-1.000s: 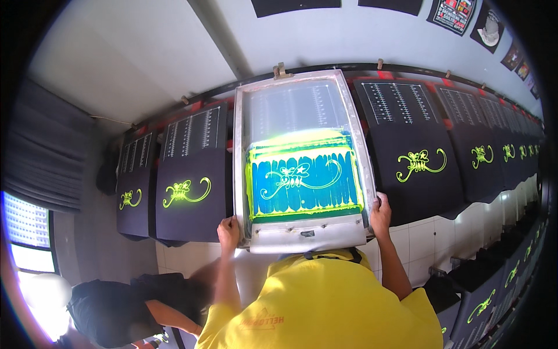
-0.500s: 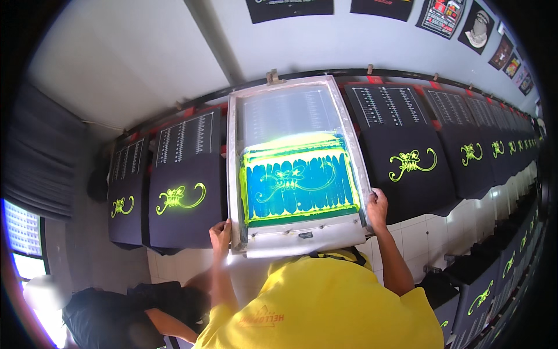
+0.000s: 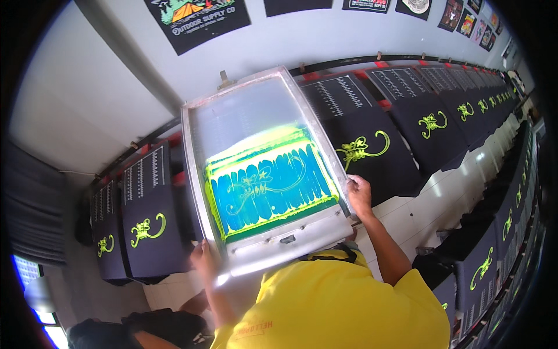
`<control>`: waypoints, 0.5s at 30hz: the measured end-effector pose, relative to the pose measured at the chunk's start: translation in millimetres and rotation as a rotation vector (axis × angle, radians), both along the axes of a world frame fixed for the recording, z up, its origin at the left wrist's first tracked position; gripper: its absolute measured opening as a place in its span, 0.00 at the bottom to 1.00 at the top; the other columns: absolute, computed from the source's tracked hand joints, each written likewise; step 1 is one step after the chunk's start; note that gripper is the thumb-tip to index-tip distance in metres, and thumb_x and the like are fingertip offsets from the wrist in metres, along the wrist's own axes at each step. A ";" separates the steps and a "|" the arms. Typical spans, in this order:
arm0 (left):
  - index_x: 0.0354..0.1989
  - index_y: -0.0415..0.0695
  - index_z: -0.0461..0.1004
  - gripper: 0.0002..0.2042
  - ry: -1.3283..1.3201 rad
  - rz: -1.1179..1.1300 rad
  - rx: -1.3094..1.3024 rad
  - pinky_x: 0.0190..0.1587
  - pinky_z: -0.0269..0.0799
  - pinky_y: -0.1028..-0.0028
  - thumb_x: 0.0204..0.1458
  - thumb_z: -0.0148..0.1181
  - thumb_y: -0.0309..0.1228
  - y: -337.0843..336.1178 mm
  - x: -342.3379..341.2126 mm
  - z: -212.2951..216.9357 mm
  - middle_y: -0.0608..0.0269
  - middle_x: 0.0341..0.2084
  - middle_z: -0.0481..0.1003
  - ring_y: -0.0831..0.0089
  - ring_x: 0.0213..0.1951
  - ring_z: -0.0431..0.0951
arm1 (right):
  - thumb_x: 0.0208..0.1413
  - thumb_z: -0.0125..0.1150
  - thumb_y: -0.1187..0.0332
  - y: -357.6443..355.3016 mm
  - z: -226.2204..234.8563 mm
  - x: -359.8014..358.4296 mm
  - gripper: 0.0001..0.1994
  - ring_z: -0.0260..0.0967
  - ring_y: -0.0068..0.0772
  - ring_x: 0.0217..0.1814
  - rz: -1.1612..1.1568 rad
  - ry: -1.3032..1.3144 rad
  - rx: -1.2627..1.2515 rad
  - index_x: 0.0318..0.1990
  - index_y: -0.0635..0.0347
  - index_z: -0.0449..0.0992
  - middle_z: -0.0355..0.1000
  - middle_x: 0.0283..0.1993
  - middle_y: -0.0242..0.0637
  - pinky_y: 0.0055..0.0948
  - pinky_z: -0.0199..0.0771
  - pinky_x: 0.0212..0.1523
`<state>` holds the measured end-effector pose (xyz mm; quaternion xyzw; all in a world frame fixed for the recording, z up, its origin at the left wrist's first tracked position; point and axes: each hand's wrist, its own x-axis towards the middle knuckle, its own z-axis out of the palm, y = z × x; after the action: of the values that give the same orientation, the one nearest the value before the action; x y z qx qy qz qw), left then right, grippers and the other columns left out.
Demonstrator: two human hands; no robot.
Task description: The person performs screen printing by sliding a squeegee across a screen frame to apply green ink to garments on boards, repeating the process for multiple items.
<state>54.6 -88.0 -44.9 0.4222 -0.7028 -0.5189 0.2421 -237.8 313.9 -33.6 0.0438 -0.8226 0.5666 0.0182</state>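
Overhead, a person in a yellow shirt (image 3: pixel 343 302) holds a metal-framed printing screen (image 3: pixel 264 174) w/ both hands over a long table. Left hand (image 3: pixel 202 257) is closed around the frame's lower-left corner; right hand (image 3: pixel 359 195) grips the frame's right rail, fingers wrapped over the edge. Screen sits tilted, far end toward the white wall (image 3: pixel 290 41), its mesh smeared w/ blue-green ink and neon-yellow along the borders. Just right of the frame lies a black shirt (image 3: pixel 372 154) w/ a neon-yellow scroll print; more printed black shirts (image 3: pixel 433 125) run along the table toward the far right. At left, another printed black shirt (image 3: pixel 148 230) lies beside the frame. Posters (image 3: pixel 197 17) hang on the wall above.
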 end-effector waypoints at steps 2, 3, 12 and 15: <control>0.23 0.35 0.73 0.18 -0.024 -0.016 0.037 0.24 0.54 0.74 0.59 0.58 0.39 1.0 -6.9 -9.1 0.74 0.17 0.66 0.83 0.22 0.60 | 0.60 0.56 0.73 1.7 -5.8 3.1 0.11 0.78 0.30 0.41 -0.030 0.019 0.037 0.46 0.73 0.76 0.79 0.39 0.46 0.28 0.75 0.43; 0.23 0.36 0.73 0.18 -0.033 -0.014 0.050 0.24 0.53 0.74 0.59 0.58 0.39 0.7 -5.6 -9.5 0.75 0.16 0.66 0.84 0.22 0.60 | 0.59 0.56 0.74 -0.6 -4.1 3.3 0.11 0.78 0.29 0.41 -0.034 0.033 0.050 0.46 0.73 0.76 0.79 0.39 0.45 0.27 0.75 0.43; 0.33 0.28 0.77 0.18 0.072 -0.012 0.074 0.25 0.63 0.71 0.59 0.58 0.37 -13.2 -12.6 -85.3 0.63 0.17 0.71 0.79 0.22 0.65 | 0.57 0.59 0.74 12.5 12.8 11.2 0.11 0.73 0.21 0.36 -0.102 0.179 0.281 0.46 0.70 0.79 0.78 0.35 0.37 0.24 0.72 0.40; 0.34 0.29 0.78 0.19 -0.003 -0.026 0.053 0.30 0.68 0.67 0.58 0.58 0.38 -19.6 -16.1 -82.1 0.52 0.20 0.75 0.72 0.24 0.72 | 0.56 0.59 0.75 -6.8 28.6 14.9 0.11 0.72 0.22 0.35 -0.128 0.148 0.274 0.45 0.70 0.80 0.78 0.34 0.38 0.24 0.72 0.41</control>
<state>38.5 -107.6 -127.0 0.4202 -0.6946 -0.5398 0.2228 -222.9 307.1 -5.1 0.0349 -0.8897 0.4419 0.1089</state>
